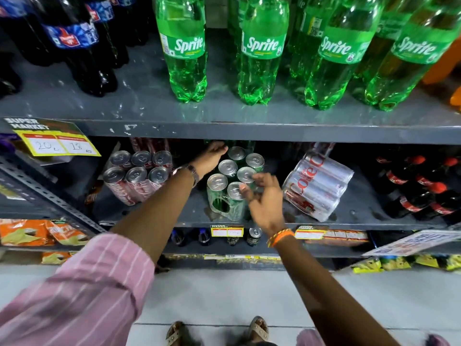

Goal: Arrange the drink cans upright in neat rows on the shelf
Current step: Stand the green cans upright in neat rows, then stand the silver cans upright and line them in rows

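The green cans (232, 176) stand upright in a shrink-wrapped block mid-shelf (361, 211), red cans (138, 173) in rows to their left. I have my right hand (262, 203) hovering over the front cans, fingers loosely spread, holding nothing. My left hand (214, 153) reaches behind the block; whether it grips anything I cannot tell. I judge I'm squaring this block. Next comes the silver pack (316, 186), lying tilted to the right, which needs standing up.

A supermarket: price tags (56, 142) on shelves (224, 128) of Sprite bottles (185, 48).
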### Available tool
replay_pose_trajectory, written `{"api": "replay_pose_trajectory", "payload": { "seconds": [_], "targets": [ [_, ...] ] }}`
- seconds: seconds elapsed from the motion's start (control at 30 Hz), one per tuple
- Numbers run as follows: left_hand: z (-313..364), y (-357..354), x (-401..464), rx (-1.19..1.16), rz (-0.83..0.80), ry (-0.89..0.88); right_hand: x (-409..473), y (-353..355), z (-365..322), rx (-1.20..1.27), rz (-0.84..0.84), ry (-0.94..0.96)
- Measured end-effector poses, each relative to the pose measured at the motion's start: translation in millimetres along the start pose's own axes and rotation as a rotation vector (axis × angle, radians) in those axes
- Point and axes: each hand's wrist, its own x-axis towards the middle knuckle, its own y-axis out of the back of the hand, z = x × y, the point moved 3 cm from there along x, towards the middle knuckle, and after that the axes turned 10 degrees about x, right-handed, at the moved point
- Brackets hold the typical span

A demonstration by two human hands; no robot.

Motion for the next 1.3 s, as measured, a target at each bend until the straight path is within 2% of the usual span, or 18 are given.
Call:
{"api": "replay_pose_trajectory", "payload": {
  "seconds": [0.07, 0.17, 0.23, 0.33, 0.47, 0.57, 0.7, 0.97, 1.2, 1.3],
  "targets": [
    [13, -11, 15, 0.062, -0.1, -0.02, -19, -9, -7, -0.038, -0.067, 0.026],
    [16, -26, 28, 0.19, -0.226, -0.038, -29, -16, -6, -0.124, -0.081, 0.083],
    [12, -30, 35, 0.231, -0.244, -0.063, -29, -15, -5, -0.165, -0.102, 0.085],
    [5, -30, 36, 0.141, -0.216, -0.117, -24, -12, -6, -0.2, -0.121, 0.097],
    [-13, -17, 35, 0.001, -0.078, -0.027, -12, -4, 3, -0.169, -0.087, 0.031],
    [-35, 3, 25, 0.071, 0.047, -0.001, 1, 8, 9, -0.284, -0.063, 0.081],
    [-58, 21, -10, 0.169, 0.227, 0.02, 36, 17, 10, -0.233, -0.032, 0.071],
    [-64, 10, -77, 0.148, 0.443, 0.05, 92, 12, 21, -0.264, -0.206, 0.084],
    [-64, 7, -78, 0.032, 0.492, 0.128, 102, 26, 31, -0.226, -0.361, 0.131],
    [-50, 5, -94, -0.072, 0.674, 0.102, 112, 58, 30, -0.195, -0.301, 0.059]
  ]
}}
